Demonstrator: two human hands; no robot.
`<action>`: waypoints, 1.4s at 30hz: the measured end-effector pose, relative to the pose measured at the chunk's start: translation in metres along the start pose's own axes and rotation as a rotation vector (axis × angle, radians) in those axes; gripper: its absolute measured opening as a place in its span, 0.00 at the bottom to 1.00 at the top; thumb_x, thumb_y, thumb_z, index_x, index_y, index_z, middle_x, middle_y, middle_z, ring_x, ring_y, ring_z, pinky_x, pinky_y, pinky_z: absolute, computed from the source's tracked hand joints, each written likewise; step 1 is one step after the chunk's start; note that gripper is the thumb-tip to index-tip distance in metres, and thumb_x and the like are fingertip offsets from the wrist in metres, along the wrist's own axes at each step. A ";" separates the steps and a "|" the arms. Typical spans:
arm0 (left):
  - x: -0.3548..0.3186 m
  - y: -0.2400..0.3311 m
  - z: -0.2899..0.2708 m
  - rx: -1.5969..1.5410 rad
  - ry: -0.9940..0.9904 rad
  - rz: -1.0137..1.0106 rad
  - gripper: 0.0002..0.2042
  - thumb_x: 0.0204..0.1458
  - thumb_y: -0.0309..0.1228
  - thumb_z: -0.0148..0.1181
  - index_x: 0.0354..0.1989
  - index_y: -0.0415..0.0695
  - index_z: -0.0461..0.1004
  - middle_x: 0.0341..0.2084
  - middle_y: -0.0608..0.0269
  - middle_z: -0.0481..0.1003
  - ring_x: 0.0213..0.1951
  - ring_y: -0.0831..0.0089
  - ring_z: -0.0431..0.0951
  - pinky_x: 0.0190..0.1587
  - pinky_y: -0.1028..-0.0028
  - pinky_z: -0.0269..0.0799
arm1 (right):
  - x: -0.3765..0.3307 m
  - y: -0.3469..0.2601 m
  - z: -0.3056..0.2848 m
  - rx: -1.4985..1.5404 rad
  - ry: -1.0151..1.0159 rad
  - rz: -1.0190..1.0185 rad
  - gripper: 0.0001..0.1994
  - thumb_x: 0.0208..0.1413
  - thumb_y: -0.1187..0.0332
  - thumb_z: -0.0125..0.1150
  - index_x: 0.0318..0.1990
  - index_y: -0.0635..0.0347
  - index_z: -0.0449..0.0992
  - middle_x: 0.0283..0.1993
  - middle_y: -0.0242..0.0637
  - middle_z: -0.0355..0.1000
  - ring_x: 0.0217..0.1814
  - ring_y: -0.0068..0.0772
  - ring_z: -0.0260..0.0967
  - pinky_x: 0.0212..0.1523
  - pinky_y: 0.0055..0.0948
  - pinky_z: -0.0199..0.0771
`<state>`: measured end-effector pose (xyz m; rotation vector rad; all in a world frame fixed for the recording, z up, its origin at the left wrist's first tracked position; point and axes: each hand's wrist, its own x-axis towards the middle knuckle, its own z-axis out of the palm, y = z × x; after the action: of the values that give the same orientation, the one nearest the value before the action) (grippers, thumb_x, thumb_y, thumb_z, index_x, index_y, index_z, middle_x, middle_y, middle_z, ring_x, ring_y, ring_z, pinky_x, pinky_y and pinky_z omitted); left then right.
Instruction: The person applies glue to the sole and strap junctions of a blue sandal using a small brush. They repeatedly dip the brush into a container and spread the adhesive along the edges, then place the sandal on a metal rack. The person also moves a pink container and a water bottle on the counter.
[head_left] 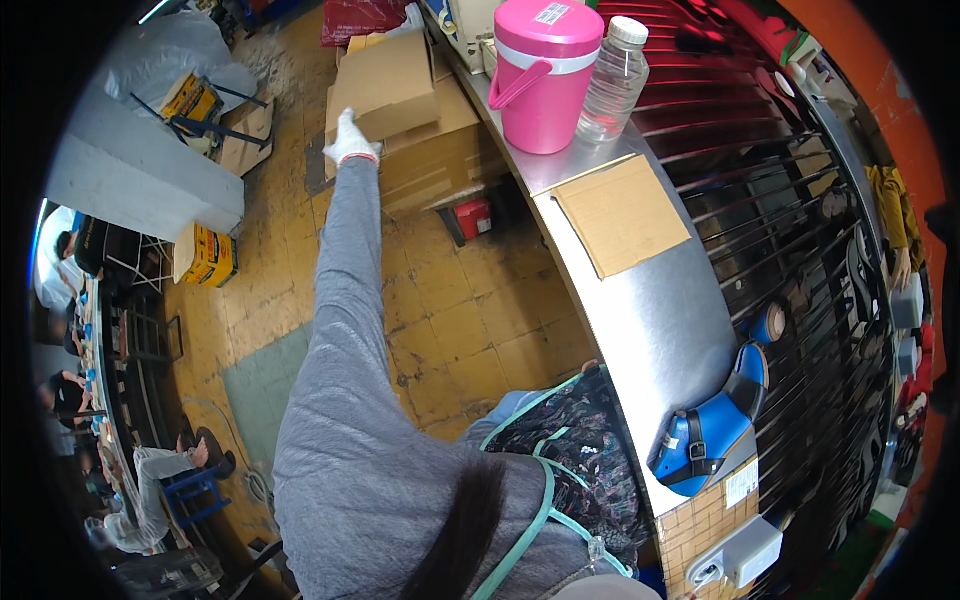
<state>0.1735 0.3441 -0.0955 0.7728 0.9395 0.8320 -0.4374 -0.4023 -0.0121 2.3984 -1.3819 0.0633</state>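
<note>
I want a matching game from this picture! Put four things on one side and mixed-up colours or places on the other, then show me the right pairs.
Things:
1. The jug
2. The bottle
3. The shoe on the metal table
4. The left hand

Colours and places:
A. Clear, with a white cap
B. In a white glove, at the cardboard box
C. Pink, with a white band under its lid
D. Blue, with a dark buckled strap

Right pairs: 1-C, 2-A, 3-D, 4-B
</note>
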 end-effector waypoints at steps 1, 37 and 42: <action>-0.003 -0.010 0.008 0.034 0.051 -0.010 0.55 0.46 0.40 0.73 0.76 0.55 0.36 0.74 0.50 0.47 0.68 0.45 0.60 0.63 0.34 0.62 | -0.001 -0.002 0.000 -0.012 -0.001 0.016 0.16 0.67 0.55 0.58 0.46 0.59 0.81 0.41 0.46 0.79 0.41 0.47 0.75 0.45 0.43 0.77; -0.549 -0.160 -0.066 1.222 -1.972 0.218 0.39 0.54 0.49 0.70 0.66 0.33 0.64 0.45 0.49 0.79 0.45 0.68 0.81 0.43 0.72 0.79 | 0.003 0.006 0.026 0.439 0.193 0.094 0.04 0.50 0.67 0.67 0.33 0.48 0.79 0.33 0.32 0.75 0.39 0.38 0.73 0.42 0.40 0.61; -0.573 -0.170 -0.047 1.311 -1.932 -0.011 0.43 0.49 0.50 0.74 0.64 0.29 0.64 0.50 0.45 0.77 0.46 0.63 0.82 0.47 0.69 0.80 | 0.007 0.016 0.022 0.374 0.099 0.053 0.07 0.48 0.67 0.68 0.35 0.46 0.80 0.34 0.31 0.75 0.40 0.39 0.73 0.43 0.42 0.62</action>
<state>-0.0225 -0.2204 -0.0470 2.0092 -0.4927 -0.8554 -0.4504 -0.4226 -0.0262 2.6089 -1.4959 0.4880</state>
